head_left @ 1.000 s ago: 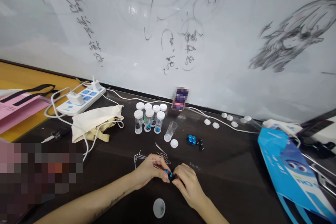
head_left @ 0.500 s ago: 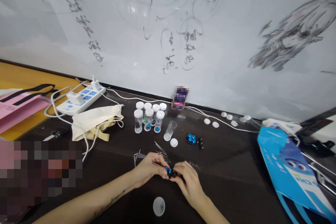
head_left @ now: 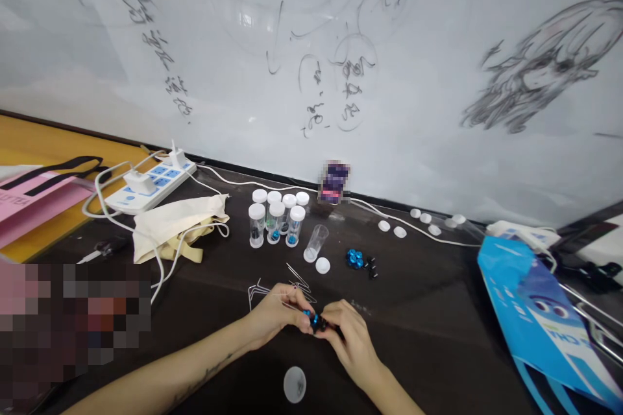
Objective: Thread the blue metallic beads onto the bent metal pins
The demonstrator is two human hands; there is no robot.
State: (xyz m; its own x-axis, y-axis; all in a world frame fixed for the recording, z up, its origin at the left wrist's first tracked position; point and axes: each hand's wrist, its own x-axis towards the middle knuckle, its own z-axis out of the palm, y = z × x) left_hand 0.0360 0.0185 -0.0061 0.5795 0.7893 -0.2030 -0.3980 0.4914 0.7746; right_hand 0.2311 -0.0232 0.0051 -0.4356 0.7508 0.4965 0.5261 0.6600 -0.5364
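Note:
A small blue and black part is held between my two hands over the dark table. My left hand pinches its blue end from the left. From the right, the fingers of my right hand close on its black end. Thin bent metal rods lie just behind my left hand. Several blue pieces and small black pieces sit behind my right hand. In front of my hands is a round translucent lid or dish with something small in it.
Capped clear tubes stand at the back, near an open tube and a white cap. A phone leans on the whiteboard. Left are a power strip and cream cloth bag; right is a blue bag.

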